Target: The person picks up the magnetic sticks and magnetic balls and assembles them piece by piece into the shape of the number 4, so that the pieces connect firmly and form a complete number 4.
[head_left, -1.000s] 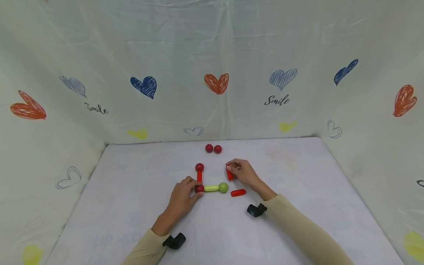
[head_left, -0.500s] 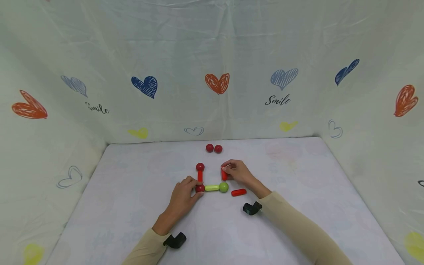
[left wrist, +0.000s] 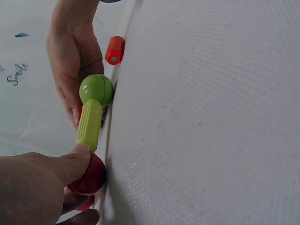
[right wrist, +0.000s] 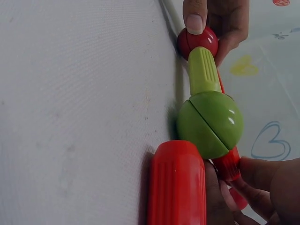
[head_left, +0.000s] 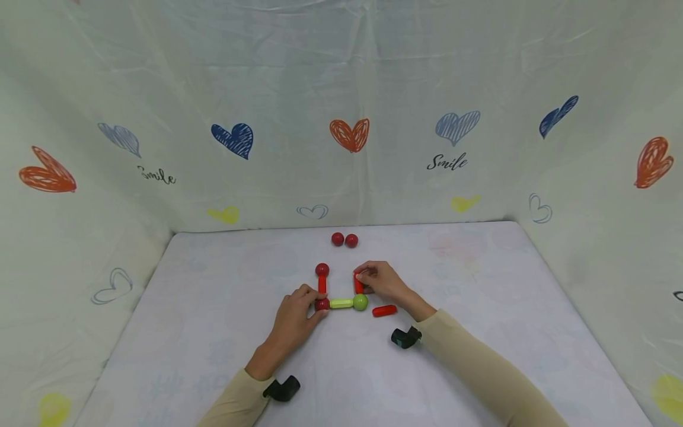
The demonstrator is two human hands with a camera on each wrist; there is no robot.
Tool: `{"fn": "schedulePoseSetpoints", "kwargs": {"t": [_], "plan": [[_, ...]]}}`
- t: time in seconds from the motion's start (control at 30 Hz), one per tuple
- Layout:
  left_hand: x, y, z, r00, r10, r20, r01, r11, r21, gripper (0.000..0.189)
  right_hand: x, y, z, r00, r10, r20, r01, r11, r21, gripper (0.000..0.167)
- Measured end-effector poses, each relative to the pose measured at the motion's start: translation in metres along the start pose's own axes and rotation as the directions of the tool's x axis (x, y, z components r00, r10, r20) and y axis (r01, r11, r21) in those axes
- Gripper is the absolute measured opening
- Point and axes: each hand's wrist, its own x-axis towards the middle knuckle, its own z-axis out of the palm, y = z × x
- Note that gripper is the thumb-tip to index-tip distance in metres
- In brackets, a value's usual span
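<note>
My left hand point(head_left: 293, 314) grips a red ball point(head_left: 322, 304) at the corner of an L-shaped piece. From that ball a red rod point(head_left: 322, 284) runs away to another red ball point(head_left: 322, 270), and a yellow-green rod point(head_left: 341, 303) runs right to a green ball point(head_left: 360, 302). Thumb and fingers of my right hand point(head_left: 385, 281) pinch a second red rod point(head_left: 358, 284), its near end right at the green ball's far side. In the right wrist view this pinched rod point(right wrist: 228, 165) shows behind the green ball point(right wrist: 211, 124).
A loose red rod point(head_left: 385, 311) lies right of the green ball, close below my right hand. Two red balls point(head_left: 344, 239) sit side by side toward the table's back edge. A curtain printed with hearts point(head_left: 349, 135) stands behind the table point(head_left: 240, 261).
My right hand has moved left and slightly nearer, bringing the pinched red rod up to the green ball. The left hand keeps its hold on the corner ball.
</note>
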Motion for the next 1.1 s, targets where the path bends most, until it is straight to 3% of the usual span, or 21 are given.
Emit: {"fn": "schedulePoseSetpoints", "kwargs": {"t": [0.2, 0.53, 0.7, 0.93, 1.1], "plan": [[0.000, 0.001, -0.001, 1.000, 0.017, 0.000, -0.017, 1.000, 0.019, 0.036, 0.000, 0.001, 0.001, 1.000, -0.021, -0.010, 0.021, 1.000, -0.017, 0.023], [-0.001, 0.005, -0.003, 0.996, 0.085, -0.025, -0.082, 0.989, 0.125, 0.043, -0.002, 0.004, -0.003, 1.000, -0.019, -0.016, 0.019, 0.999, -0.028, 0.025], [0.002, 0.019, -0.004, 0.989, 0.137, -0.047, -0.130, 0.985, 0.116, 0.042, -0.001, 0.001, -0.010, 0.999, -0.039, -0.028, 0.037, 0.997, -0.066, 0.025], [0.011, 0.044, 0.004, 0.989, 0.148, 0.028, -0.151, 0.982, 0.117, 0.044, 0.009, -0.007, -0.019, 0.996, -0.058, -0.063, 0.051, 0.992, -0.118, 0.026], [0.017, 0.052, 0.011, 0.984, 0.171, 0.044, -0.176, 0.976, 0.128, 0.044, 0.020, -0.014, -0.023, 0.992, -0.077, -0.100, 0.063, 0.988, -0.140, 0.028]]}}
